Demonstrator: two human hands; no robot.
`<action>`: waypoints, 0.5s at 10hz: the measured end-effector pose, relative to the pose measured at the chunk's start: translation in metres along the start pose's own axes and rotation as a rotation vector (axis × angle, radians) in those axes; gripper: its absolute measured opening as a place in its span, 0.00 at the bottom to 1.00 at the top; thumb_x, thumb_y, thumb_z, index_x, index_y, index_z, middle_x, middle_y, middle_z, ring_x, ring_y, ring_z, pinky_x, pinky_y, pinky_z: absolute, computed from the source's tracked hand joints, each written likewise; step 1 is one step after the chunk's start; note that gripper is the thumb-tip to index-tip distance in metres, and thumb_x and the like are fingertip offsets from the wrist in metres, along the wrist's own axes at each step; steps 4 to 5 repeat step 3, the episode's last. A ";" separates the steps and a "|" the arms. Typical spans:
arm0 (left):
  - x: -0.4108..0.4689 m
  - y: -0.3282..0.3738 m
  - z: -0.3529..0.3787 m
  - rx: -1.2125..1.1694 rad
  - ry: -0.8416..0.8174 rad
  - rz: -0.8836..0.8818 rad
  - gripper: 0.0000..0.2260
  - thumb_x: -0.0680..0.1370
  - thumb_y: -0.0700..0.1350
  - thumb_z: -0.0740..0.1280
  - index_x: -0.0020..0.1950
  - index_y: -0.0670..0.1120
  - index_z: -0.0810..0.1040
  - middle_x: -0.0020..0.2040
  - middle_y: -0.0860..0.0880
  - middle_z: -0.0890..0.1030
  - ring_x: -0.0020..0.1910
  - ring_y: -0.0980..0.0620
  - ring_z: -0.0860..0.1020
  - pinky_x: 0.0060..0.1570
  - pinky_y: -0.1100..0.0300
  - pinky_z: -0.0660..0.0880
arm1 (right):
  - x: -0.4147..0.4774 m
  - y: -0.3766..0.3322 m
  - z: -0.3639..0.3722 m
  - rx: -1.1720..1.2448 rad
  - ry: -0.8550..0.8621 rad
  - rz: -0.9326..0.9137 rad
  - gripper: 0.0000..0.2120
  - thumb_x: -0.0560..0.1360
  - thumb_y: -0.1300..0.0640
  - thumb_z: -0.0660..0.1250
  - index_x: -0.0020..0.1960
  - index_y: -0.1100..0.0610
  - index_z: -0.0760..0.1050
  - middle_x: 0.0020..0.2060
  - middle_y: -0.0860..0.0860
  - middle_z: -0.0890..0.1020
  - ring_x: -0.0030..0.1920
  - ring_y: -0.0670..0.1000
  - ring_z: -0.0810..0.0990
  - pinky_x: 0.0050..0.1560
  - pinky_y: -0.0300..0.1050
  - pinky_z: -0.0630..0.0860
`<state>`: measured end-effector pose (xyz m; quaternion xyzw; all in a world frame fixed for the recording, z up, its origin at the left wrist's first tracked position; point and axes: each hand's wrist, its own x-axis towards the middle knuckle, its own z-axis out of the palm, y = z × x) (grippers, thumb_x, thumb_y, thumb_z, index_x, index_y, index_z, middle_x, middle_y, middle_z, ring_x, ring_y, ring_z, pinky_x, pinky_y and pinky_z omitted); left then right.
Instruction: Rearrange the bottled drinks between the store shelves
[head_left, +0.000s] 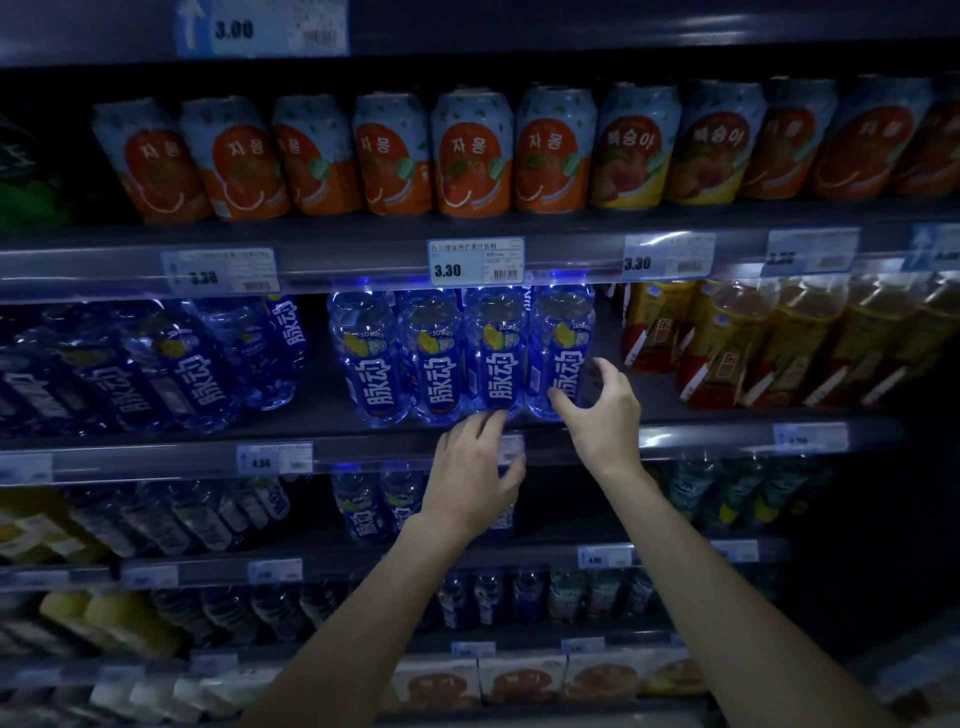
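Several blue bottled drinks stand in a row on the middle shelf (701, 415), under a 3.30 price tag (475, 262). My right hand (597, 410) is cupped at the lower right side of the rightmost blue bottle (558, 343), thumb and fingers apart, and the bottle stands on the shelf. My left hand (470, 473) reaches up with spread fingers, its fingertips at the base of the neighbouring blue bottle (496, 353) by the shelf's front edge. More blue bottles (171, 364) lean at the left of the same shelf.
Orange and peach cans (472, 156) line the shelf above. Amber tea bottles (753, 343) fill the right of the middle shelf. A gap lies between the left and centre blue bottles. Lower shelves hold more bottles (363, 504) and cartons (519, 678).
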<state>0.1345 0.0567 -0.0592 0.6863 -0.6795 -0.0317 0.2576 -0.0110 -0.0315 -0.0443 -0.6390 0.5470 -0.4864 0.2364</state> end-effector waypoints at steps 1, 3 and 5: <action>-0.002 -0.001 -0.014 -0.156 -0.042 -0.094 0.27 0.78 0.51 0.65 0.74 0.45 0.62 0.70 0.46 0.68 0.69 0.49 0.66 0.68 0.55 0.65 | -0.008 -0.001 -0.011 -0.033 -0.021 -0.019 0.27 0.73 0.54 0.73 0.68 0.61 0.70 0.61 0.54 0.76 0.62 0.52 0.74 0.57 0.39 0.68; -0.006 -0.005 -0.050 -0.251 -0.055 -0.123 0.26 0.78 0.47 0.66 0.73 0.44 0.63 0.68 0.46 0.70 0.66 0.50 0.69 0.63 0.62 0.64 | -0.025 -0.017 -0.028 -0.108 -0.050 -0.148 0.24 0.73 0.56 0.72 0.65 0.61 0.72 0.57 0.53 0.77 0.56 0.50 0.76 0.55 0.38 0.69; -0.006 -0.005 -0.050 -0.251 -0.055 -0.123 0.26 0.78 0.47 0.66 0.73 0.44 0.63 0.68 0.46 0.70 0.66 0.50 0.69 0.63 0.62 0.64 | -0.025 -0.017 -0.028 -0.108 -0.050 -0.148 0.24 0.73 0.56 0.72 0.65 0.61 0.72 0.57 0.53 0.77 0.56 0.50 0.76 0.55 0.38 0.69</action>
